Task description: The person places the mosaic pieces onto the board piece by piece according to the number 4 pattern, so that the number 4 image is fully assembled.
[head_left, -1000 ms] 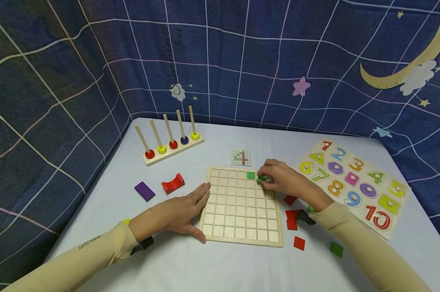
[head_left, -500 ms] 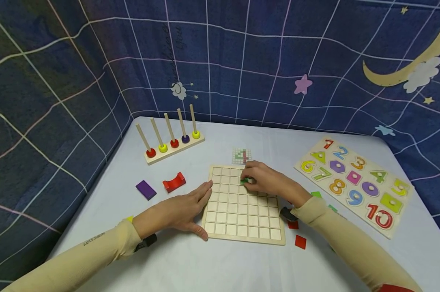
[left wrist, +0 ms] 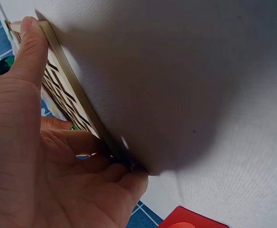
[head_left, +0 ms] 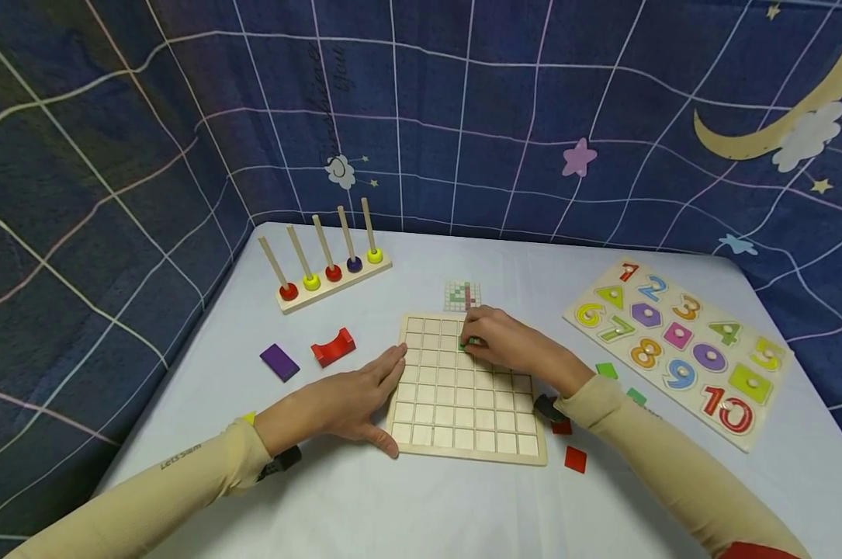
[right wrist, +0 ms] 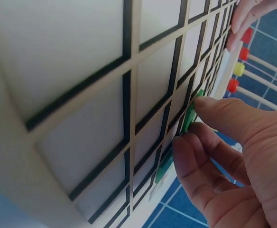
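Observation:
A wooden grid board (head_left: 434, 396) lies flat on the white-covered table. My left hand (head_left: 354, 400) rests along its left edge, fingers fairly straight, thumb near the front corner. Over the back rows, my right hand (head_left: 504, 339) pinches a green square tile (right wrist: 190, 114) between thumb and fingers, low against the grid. In the right wrist view another green tile (right wrist: 164, 169) sits in a cell beside these fingertips. The right hand largely covers both tiles in the head view. Just behind the board is a small pattern card (head_left: 462, 296) with green and red squares.
Loose red tiles (head_left: 575, 460) and green tiles (head_left: 606, 371) lie right of the board, partly under the right forearm. A number puzzle (head_left: 661, 341) is at far right. Left are a red arch block (head_left: 334, 349), a purple block (head_left: 279, 362) and a peg stand (head_left: 337, 287) with rings.
My right hand has moved left along the board's back rows with the green tile, then dipped slightly toward the grid. The left hand has stayed at the board's edge.

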Available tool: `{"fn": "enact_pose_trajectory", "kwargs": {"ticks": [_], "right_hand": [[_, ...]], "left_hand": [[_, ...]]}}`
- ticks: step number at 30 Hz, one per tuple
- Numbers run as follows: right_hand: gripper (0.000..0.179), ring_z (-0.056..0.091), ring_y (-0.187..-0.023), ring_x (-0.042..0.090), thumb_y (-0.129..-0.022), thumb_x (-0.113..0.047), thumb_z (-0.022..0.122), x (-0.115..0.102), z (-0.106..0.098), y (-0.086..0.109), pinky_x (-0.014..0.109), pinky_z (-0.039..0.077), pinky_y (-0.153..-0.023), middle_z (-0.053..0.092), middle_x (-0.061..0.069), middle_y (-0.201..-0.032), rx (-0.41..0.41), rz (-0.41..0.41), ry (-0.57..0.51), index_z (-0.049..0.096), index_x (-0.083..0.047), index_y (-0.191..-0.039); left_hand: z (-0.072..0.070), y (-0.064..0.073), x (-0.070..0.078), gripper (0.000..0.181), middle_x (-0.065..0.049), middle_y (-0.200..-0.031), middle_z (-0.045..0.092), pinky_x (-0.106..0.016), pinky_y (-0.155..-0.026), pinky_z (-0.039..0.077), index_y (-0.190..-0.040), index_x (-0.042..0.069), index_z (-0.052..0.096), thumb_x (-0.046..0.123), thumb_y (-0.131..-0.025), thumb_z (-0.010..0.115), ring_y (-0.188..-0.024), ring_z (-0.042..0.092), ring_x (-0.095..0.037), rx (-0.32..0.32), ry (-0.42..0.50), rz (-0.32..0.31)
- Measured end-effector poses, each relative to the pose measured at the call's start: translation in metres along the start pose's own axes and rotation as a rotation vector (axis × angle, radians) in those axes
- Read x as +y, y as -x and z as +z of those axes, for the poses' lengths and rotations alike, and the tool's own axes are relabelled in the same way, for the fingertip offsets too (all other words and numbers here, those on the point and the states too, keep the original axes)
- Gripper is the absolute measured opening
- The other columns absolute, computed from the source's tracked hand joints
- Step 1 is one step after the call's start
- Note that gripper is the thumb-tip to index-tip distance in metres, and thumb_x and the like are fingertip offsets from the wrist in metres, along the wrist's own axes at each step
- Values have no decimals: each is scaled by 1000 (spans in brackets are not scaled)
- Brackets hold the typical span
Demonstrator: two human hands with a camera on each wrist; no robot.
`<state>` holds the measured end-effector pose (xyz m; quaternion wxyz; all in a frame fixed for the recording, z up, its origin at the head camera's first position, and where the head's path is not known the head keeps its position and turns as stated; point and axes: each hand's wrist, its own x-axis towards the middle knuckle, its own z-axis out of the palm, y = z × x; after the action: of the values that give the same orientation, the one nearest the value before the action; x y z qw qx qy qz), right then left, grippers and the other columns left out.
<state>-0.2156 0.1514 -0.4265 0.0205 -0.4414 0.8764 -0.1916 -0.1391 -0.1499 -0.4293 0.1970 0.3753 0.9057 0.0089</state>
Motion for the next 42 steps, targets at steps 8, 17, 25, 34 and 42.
{"fn": "enact_pose_trajectory", "kwargs": {"ticks": [8, 17, 25, 34, 42], "right_hand": [[5, 65, -88, 20, -96, -4, 79, 1, 1, 2, 29, 59, -75, 71, 11, -101, -1, -14, 13, 80, -4, -101], [12, 65, -94, 21, -95, -6, 80, 5, -14, 22, 31, 60, -78, 71, 10, -106, -14, 14, -1, 80, -5, -107], [11, 67, -93, 23, -95, -4, 80, 12, -36, 54, 39, 64, -79, 71, 9, -106, 12, 119, -19, 80, -5, -106], [16, 71, -92, 19, -92, -4, 82, 22, -61, 105, 42, 67, -82, 73, 6, -107, -8, 267, -20, 81, -9, -108], [19, 68, -91, 17, -89, -7, 86, 39, -72, 146, 39, 66, -82, 73, 1, -107, -55, 358, -3, 82, -13, -106]], "left_hand": [[1, 1, -1, 138, -21, -181, 7, -43, -126, 44, -169, -3, 18, 84, -78, 72, -169, 16, -35, 13, -18, 5], [4, 1, 0, 137, -19, -181, 6, -42, -124, 46, -169, -2, 18, 85, -78, 70, -169, 17, -34, 10, -22, 5], [0, 1, 0, 136, -20, -181, 4, -43, -124, 46, -169, -3, 18, 84, -79, 71, -169, 15, -34, 7, -18, 0], [0, 3, 0, 135, -21, -181, 4, -43, -127, 42, -169, -4, 18, 80, -79, 74, -169, 15, -34, 12, 20, 8], [2, 3, 0, 135, -22, -181, 6, -42, -127, 42, -168, -5, 19, 81, -79, 73, -168, 17, -35, 27, -8, 18]]}}
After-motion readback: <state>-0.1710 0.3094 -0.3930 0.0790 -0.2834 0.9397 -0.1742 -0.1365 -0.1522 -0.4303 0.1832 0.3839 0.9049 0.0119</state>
